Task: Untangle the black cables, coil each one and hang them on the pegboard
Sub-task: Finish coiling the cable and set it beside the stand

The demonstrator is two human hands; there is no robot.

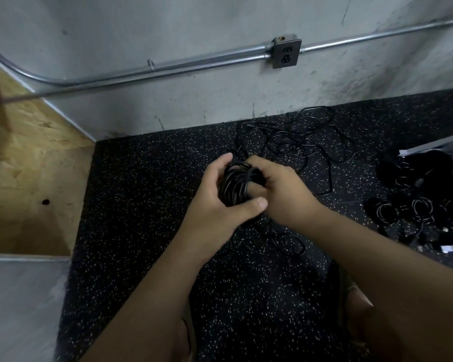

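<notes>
Fingers (224, 160) of the left hand (215, 202) are curled round a coiled black cable (236, 184), with the thumb pressed beneath; the same coil is gripped from the other side by the right hand (283, 194). It is held above the speckled floor (147, 192). Near the wall (194, 105), tangled cables (298, 142) are spread, and coiled bundles (403, 211) lie at the right.

The left hand (215, 205) and right hand (285, 194) cover much of the cable coil (237, 184), hiding its ends. At 3 o'clock, the dark heap of coiled cables (416, 205) runs off the edge, count unclear.
</notes>
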